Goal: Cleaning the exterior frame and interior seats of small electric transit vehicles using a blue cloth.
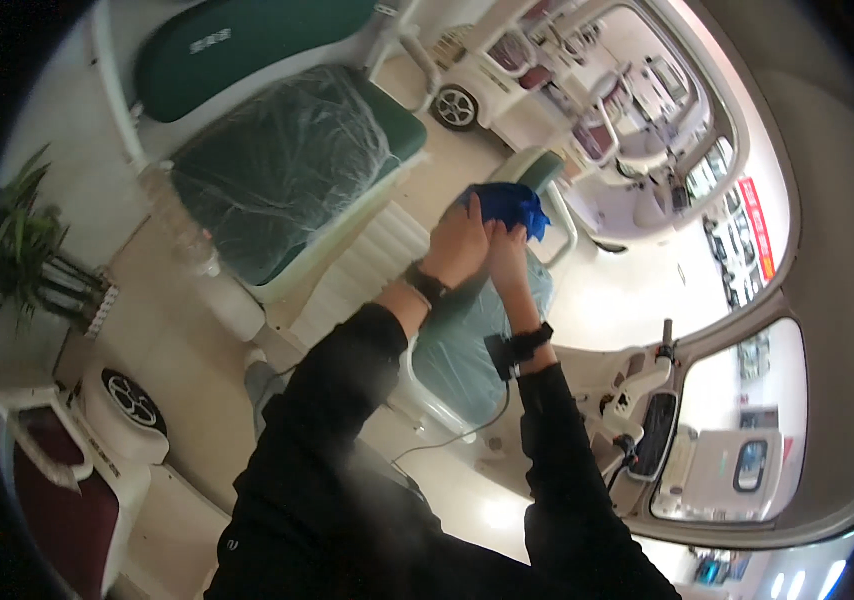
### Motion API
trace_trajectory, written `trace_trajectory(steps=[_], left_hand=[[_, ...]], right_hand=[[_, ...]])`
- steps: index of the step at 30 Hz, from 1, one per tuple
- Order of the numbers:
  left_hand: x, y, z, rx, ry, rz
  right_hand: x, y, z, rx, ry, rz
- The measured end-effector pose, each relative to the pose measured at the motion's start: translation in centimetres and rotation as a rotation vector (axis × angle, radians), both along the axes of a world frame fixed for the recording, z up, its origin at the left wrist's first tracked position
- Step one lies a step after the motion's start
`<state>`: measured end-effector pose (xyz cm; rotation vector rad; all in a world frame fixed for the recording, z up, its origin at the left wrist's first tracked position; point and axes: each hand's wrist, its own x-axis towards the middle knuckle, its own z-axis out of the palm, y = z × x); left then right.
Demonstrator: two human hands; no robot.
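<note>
A bunched blue cloth lies against the top of the green front seat backrest. My left hand is closed on the cloth's near left side. Close beside it, my right hand pinches the cloth's lower edge, fingertips curled in. Below my wrists, clear plastic film covers the green front seat cushion. Each wrist wears a black band, and a thin cable hangs from the right one.
To the left stands a green rear bench seat under plastic film, with a white frame. Handlebars and a windscreen frame are at right. A potted plant and a white vehicle with a maroon seat are at left; more vehicles stand beyond.
</note>
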<state>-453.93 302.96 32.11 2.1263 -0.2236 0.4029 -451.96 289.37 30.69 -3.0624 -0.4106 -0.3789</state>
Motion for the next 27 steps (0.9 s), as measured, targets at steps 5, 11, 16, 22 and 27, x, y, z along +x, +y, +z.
trace_trajectory(steps=[5, 11, 16, 22, 27], left_hand=[[-5.8, 1.9, -0.5, -0.156, -0.099, 0.010], [-12.3, 4.8, -1.2, -0.119, 0.004, 0.025], [-16.4, 9.3, -3.1, 0.047, -0.007, -0.249], [-21.1, 18.4, -3.7, 0.115, 0.068, -0.413], [-24.1, 29.7, -4.9, 0.156, 0.155, -0.333]], right_hand=[[-6.7, 2.2, -0.7, 0.686, 0.040, -0.246], [-13.9, 5.8, -0.8, 0.867, 0.112, -0.302], [-18.9, 6.5, -3.4, 0.521, -0.124, -0.204], [-24.5, 11.7, -4.7, 0.745, -0.041, -0.205], [-24.9, 20.7, -5.0, 1.207, 0.245, 0.005]])
